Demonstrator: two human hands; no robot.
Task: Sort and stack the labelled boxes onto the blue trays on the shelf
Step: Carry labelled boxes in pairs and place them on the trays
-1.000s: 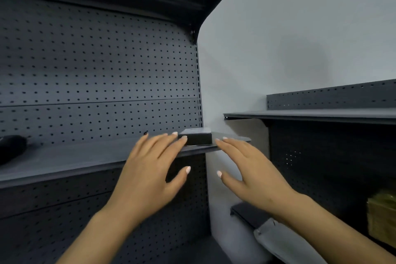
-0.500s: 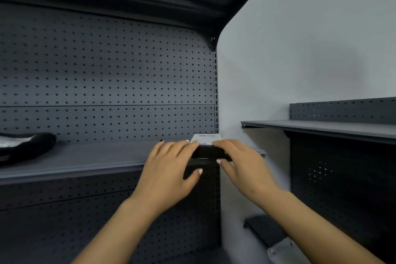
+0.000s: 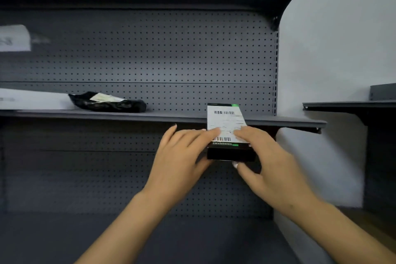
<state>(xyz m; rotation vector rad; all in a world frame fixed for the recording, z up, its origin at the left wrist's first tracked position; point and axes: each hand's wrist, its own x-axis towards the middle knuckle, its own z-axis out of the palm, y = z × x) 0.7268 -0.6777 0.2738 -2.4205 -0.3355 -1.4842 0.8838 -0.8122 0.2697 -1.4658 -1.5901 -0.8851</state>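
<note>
A small black box (image 3: 227, 122) with a white barcode label on top is held in front of the dark grey shelf (image 3: 171, 117), tilted so the label faces me. My left hand (image 3: 180, 156) grips its left side, fingers over the label and thumb below. My right hand (image 3: 267, 158) grips its right side, fingers on top and thumb under the box. No blue tray is in view.
A black plastic parcel (image 3: 109, 103) with a label lies on the shelf further left, next to a white flat package (image 3: 32, 99). A perforated back panel (image 3: 150, 55) rises behind. Another grey shelf (image 3: 351, 105) stands at the right, a lower shelf (image 3: 192, 240) below.
Both hands closed on the box at the shelf edge, then lifted it off toward me and tilted it, label up. The view shifted left, showing the black parcel.
</note>
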